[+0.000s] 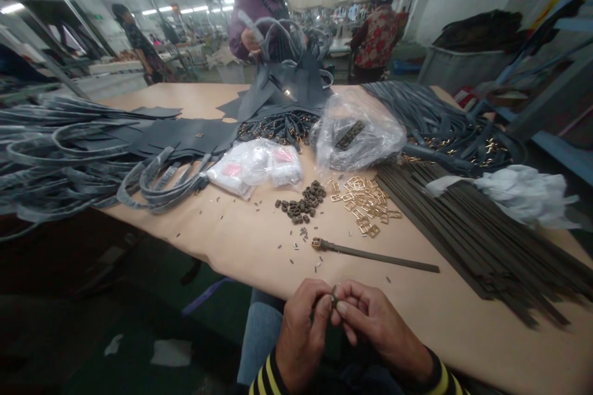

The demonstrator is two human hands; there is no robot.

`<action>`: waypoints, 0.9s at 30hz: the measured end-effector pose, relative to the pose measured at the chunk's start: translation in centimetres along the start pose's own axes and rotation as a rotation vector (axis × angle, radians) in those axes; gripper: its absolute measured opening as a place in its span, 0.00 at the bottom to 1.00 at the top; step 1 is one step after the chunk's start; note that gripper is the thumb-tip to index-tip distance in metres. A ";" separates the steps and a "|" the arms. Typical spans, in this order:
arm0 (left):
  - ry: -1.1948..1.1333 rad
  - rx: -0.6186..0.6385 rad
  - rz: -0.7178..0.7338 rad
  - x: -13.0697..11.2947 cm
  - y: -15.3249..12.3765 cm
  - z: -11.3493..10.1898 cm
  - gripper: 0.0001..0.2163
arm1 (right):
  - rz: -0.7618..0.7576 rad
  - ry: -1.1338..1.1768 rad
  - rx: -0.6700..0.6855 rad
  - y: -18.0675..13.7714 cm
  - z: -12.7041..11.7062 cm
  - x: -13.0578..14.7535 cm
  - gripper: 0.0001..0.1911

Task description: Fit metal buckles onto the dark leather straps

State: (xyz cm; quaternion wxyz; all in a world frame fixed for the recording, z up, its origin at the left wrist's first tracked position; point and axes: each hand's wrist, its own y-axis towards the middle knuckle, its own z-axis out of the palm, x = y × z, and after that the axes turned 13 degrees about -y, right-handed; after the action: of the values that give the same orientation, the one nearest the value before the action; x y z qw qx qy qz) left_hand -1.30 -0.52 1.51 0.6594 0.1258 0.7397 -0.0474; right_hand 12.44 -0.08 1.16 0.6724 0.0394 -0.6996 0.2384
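Observation:
At the table's near edge my left hand (306,321) and my right hand (370,318) meet, fingers pinched together. Between their fingertips is a small dark strap loop (334,300), mostly covered by the fingers. Just beyond them lies a dark strap (384,257) with a gold buckle (317,244) at its left end. Farther back are a heap of small dark strap loops (303,202) and, to its right, a spread of gold buckles (364,202). Tiny dark bits (303,232) are scattered around.
Long dark straps (463,234) lie at right, with crumpled white material (528,194) on top. Clear plastic bags (356,133) and white packets (257,166) sit mid-table. Bag handles (157,179) and dark panels (185,136) fill the left. A person (262,18) stands across the table (250,247).

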 end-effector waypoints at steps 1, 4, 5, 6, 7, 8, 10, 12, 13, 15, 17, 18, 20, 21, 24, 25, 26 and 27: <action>0.004 0.036 0.007 -0.1 0.0 -0.2 0.07 | 0.002 -0.016 0.002 0.0 0.0 0.0 0.15; 0.008 0.135 -0.023 -0.3 0.4 -0.9 0.06 | 0.018 -0.085 0.013 0.0 0.0 -0.1 0.14; 0.003 0.167 -0.045 -0.4 0.6 -1.3 0.07 | 0.024 -0.111 0.019 0.0 0.0 -0.2 0.12; -0.006 0.198 -0.069 -0.4 0.8 -1.6 0.07 | 0.030 -0.133 0.024 -0.1 0.0 -0.2 0.11; -0.018 0.227 -0.089 -0.5 1.0 -1.9 0.08 | 0.038 -0.151 0.029 -0.2 0.0 -0.2 0.10; -0.031 0.253 -0.104 -0.6 1.1 -2.2 0.08 | 0.044 -0.163 0.033 -0.3 0.0 -0.2 0.08; -0.046 0.287 -0.120 -0.8 1.3 -2.4 0.08 | 0.060 -0.186 0.036 -0.4 0.0 -0.1 0.07; -0.006 0.283 -0.132 -0.9 1.2 -2.2 0.08 | 0.070 -0.243 0.022 -0.6 0.0 0.0 0.05; 0.035 0.266 -0.129 -0.9 1.1 -2.0 0.08 | 0.064 -0.287 0.005 -0.6 0.0 0.0 0.05; 0.119 0.211 -0.113 -0.8 0.9 -1.3 0.07 | 0.036 -0.374 -0.040 -0.6 0.1 0.2 0.04; 0.161 0.150 -0.118 -0.5 0.6 -0.5 0.07 | 0.016 -0.425 -0.067 -0.4 0.2 0.4 0.04; 0.167 0.124 -0.134 -0.3 0.5 -0.2 0.07 | 0.014 -0.434 -0.073 -0.4 0.2 0.6 0.04; 0.187 0.076 -0.151 0.3 0.4 0.0 0.06 | 0.023 -0.432 -0.079 -0.5 0.3 1.1 0.04; 0.215 0.041 -0.140 0.7 0.4 -0.2 0.06 | 0.029 -0.425 -0.071 -0.6 0.4 1.4 0.04; 0.328 -0.113 -0.088 1.7 0.8 -1.8 0.06 | 0.062 -0.390 -0.035 -1.2 0.3 2.1 0.05; 0.344 -0.150 -0.081 1.9 0.9 -2.5 0.06 | 0.086 -0.356 -0.024 -1.4 0.2 2.1 0.06; 0.334 -0.162 -0.073 2.0 1.1 -3.2 0.05 | 0.110 -0.309 -0.020 -1.5 0.0 2.0 0.07; 0.292 -0.152 -0.069 1.9 1.2 -3.7 0.05 | 0.126 -0.251 -0.024 -1.5 -0.2 1.7 0.08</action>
State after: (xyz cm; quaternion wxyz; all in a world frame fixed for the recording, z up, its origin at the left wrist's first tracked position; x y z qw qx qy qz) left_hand -4.79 1.71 0.17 0.5504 0.0556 0.8330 0.0050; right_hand 13.03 -0.90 3.22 0.5638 0.0167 -0.7821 0.2650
